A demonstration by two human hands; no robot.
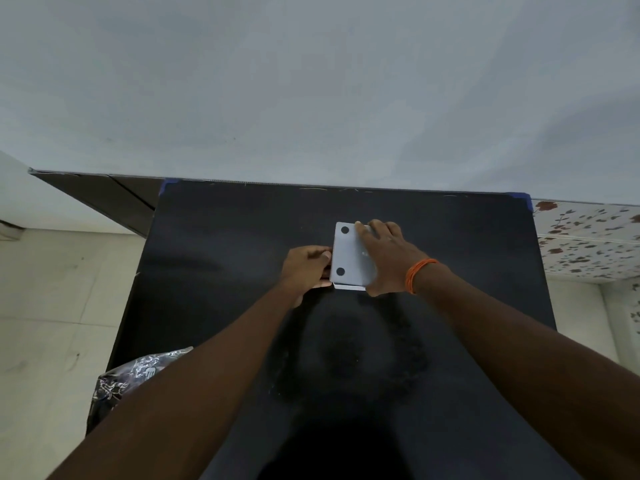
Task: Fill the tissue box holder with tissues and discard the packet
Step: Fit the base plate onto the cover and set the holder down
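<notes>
A white tissue box holder [346, 252] lies upside down on the black table [225, 265], its flat base with two black round pads facing up. My right hand [384, 258] rests on top of the base and grips its right side. My left hand [306, 265] presses against the holder's left edge with fingers curled; something pale shows under it at the holder's lower left corner, too hidden to identify. A crinkled clear plastic packet [128, 379] lies at the table's front left edge, partly behind my left forearm.
The table stands against a pale grey wall [311, 81]. Blue tape marks its far corners [523, 197]. Light floor tiles [52, 306] lie to the left and a floral-patterned surface [588, 237] to the right.
</notes>
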